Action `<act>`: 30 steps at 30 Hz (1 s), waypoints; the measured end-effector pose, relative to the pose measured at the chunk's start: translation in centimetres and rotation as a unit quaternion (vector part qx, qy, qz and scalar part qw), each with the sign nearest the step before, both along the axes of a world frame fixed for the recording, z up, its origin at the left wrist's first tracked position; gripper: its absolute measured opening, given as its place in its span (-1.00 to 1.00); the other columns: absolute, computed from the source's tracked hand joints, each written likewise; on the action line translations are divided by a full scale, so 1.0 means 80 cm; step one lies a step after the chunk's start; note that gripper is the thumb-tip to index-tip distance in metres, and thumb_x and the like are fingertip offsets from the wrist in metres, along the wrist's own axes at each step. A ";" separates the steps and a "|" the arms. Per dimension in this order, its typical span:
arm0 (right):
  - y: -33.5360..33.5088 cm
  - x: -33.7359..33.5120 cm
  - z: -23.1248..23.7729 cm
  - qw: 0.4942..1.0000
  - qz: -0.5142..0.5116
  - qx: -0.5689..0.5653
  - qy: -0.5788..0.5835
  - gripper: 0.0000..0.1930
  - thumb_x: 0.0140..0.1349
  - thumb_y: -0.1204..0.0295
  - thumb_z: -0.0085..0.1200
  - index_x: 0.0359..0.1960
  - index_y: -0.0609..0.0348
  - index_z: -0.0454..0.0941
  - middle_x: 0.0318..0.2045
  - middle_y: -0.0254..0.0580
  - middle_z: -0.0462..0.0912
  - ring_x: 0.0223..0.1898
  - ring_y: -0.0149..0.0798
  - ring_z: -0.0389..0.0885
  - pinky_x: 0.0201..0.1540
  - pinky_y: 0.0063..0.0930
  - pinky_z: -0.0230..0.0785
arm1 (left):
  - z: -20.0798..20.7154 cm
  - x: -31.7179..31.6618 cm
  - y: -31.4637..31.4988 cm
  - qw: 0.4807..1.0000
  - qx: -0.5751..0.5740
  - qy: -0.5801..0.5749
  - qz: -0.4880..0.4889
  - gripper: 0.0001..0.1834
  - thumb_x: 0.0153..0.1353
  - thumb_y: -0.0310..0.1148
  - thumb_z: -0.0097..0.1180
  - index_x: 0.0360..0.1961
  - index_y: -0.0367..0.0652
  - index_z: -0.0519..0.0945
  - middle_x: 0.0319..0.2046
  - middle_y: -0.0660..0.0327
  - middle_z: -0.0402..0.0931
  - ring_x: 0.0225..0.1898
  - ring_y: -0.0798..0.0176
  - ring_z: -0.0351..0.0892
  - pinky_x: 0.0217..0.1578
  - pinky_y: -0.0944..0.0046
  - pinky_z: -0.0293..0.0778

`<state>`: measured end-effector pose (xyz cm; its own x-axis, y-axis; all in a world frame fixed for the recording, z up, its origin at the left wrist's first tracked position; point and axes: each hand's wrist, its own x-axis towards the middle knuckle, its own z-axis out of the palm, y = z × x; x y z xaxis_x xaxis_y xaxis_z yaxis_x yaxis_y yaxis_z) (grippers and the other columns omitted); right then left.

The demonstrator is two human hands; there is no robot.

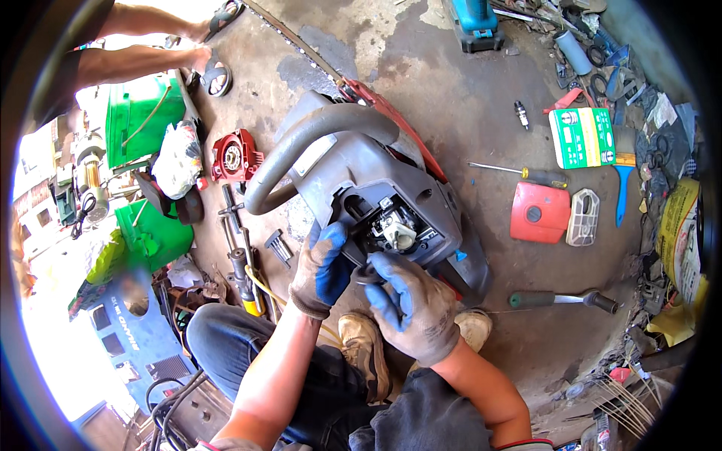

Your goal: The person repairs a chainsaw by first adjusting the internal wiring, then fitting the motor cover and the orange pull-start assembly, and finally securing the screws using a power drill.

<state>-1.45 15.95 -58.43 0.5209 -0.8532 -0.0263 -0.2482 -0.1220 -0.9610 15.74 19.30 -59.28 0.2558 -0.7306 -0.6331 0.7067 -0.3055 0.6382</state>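
Note:
A grey chainsaw [338,169] lies between my feet, its bar stretching away toward the upper left. The housing is uncovered at the near end, baring a metal carburetor [398,231]. Both my hands wear grey gloves with blue coating. My left hand [323,264] is closed against the near left edge of the housing, fingers partly hidden. Just in front of the carburetor opening, my right hand [414,304] pinches a small dark ring-like part [368,275]. A blue tab [460,256] shows on the housing's right side.
Right of the saw lie a spark plug [521,114], screwdriver [538,176], red cover [540,213], clear-framed filter [583,217], blue-handled brush [623,192] and ratchet [564,300]. A red starter cover [235,155] sits left. Another person's sandalled foot [216,75] stands at upper left.

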 end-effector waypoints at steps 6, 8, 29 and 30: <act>-0.031 0.015 0.018 0.984 0.090 -0.119 0.094 -0.45 0.01 0.46 0.14 0.14 0.12 0.47 -0.24 -0.16 0.56 -0.52 -0.19 0.63 -0.45 -0.36 0.49 | -0.008 0.014 0.017 0.999 -0.010 0.050 -0.004 -0.41 0.23 -0.31 0.21 0.25 -0.16 0.33 0.03 0.23 0.47 0.04 0.28 0.47 0.05 0.21 0.44; -0.050 0.025 0.028 0.979 0.111 -0.126 0.117 -0.47 0.06 0.45 0.18 0.16 0.07 0.48 -0.28 -0.17 0.59 -0.53 -0.15 0.62 -0.45 -0.35 0.49 | -0.024 0.024 0.033 0.999 -0.002 0.044 0.008 -0.60 0.24 -0.40 0.17 0.09 -0.15 0.40 -0.12 0.26 0.49 -0.11 0.33 0.49 -0.04 0.25 0.47; -0.091 0.017 0.027 0.923 0.224 -0.237 0.203 -0.47 0.11 0.31 0.20 0.15 0.10 0.43 -0.35 -0.13 0.57 -0.43 -0.08 0.61 -0.36 -0.25 0.46 | 0.009 0.007 0.000 0.973 0.056 -0.187 -0.122 -0.38 0.39 0.07 -0.05 0.30 -0.11 0.28 0.02 0.26 0.45 0.00 0.36 0.45 -0.01 0.27 0.46; -0.077 0.016 0.021 0.938 0.202 -0.226 0.168 -0.46 0.10 0.31 0.22 0.15 0.11 0.44 -0.37 -0.12 0.57 -0.45 -0.07 0.60 -0.36 -0.24 0.47 | 0.009 0.009 -0.002 0.967 0.047 -0.209 -0.135 -0.38 0.39 0.06 -0.05 0.29 -0.12 0.29 0.02 0.25 0.45 0.00 0.36 0.45 -0.01 0.28 0.46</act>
<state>-0.15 9.82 -56.72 0.8310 -0.5519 0.0696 -0.3740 -0.6469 -0.6646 16.43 19.13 -58.53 0.3118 -0.7506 -0.5825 0.2783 -0.5140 0.8114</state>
